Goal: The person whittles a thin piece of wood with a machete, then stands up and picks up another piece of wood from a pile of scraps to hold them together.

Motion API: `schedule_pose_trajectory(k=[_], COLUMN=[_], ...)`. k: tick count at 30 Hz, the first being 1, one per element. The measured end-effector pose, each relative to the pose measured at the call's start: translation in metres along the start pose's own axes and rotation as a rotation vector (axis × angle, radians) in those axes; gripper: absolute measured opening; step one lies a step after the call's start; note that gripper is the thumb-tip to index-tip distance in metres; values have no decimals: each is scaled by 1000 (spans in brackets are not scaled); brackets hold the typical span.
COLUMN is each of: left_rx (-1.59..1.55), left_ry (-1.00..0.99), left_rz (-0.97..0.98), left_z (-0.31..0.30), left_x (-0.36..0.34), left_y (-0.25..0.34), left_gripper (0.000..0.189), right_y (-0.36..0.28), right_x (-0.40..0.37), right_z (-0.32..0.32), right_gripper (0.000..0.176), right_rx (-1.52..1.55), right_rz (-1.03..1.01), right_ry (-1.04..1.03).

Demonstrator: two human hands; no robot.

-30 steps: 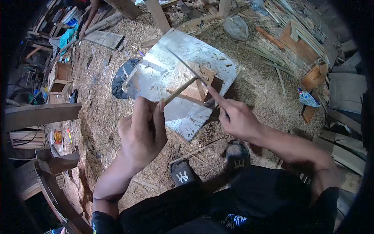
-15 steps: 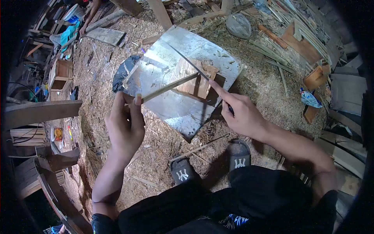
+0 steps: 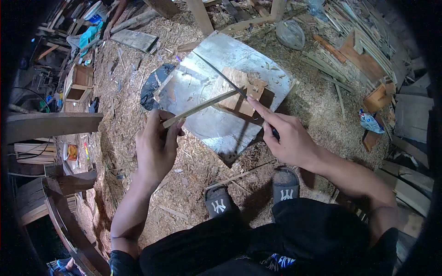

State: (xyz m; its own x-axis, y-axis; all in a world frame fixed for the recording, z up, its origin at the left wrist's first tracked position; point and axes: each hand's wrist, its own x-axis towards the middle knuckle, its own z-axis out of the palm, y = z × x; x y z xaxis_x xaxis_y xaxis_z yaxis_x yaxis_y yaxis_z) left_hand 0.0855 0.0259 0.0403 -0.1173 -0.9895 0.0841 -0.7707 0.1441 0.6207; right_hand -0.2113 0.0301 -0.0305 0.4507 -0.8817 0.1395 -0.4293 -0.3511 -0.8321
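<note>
My left hand (image 3: 159, 138) is closed on one end of a thin wooden strip (image 3: 200, 106), which slants up to the right. My right hand (image 3: 287, 135) grips the dark handle of a long narrow blade (image 3: 216, 70), index finger stretched along it. The blade crosses the strip's far end above a wooden block (image 3: 235, 78). That block lies on a pale, scuffed board (image 3: 221, 131) scattered with a few chips.
Wood shavings (image 3: 184, 202) cover the ground around my two sandals (image 3: 217, 201). A black plastic bag (image 3: 154, 87) touches the board's left side. Wooden beams (image 3: 55, 129) stand at the left, and another person's hand (image 3: 108, 31) shows at the top left.
The view has shifted slightly, so the scene sits further right. My left fingers have changed their hold on the strip, with the thumb now lower. Both hands still hold their things.
</note>
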Motion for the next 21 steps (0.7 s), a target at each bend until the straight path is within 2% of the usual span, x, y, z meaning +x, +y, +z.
schedule_pose_trajectory(k=[11, 15, 17, 21], left_rx=[-333, -332, -210, -227], left_ry=[24, 35, 38, 4], left_rz=[-69, -83, -6, 33], left_z=[0, 2, 2, 2], left_x=[4, 7, 7, 6], left_y=[8, 9, 11, 13], left_gripper=[8, 9, 8, 10], right_y=[1, 4, 5, 5], right_x=[-3, -4, -5, -6], right_z=[-1, 0, 1, 0], right_gripper=[73, 73, 74, 74], right_rx=[10, 22, 26, 40], right_rz=[-14, -24, -41, -22], right_ry=[41, 67, 93, 73])
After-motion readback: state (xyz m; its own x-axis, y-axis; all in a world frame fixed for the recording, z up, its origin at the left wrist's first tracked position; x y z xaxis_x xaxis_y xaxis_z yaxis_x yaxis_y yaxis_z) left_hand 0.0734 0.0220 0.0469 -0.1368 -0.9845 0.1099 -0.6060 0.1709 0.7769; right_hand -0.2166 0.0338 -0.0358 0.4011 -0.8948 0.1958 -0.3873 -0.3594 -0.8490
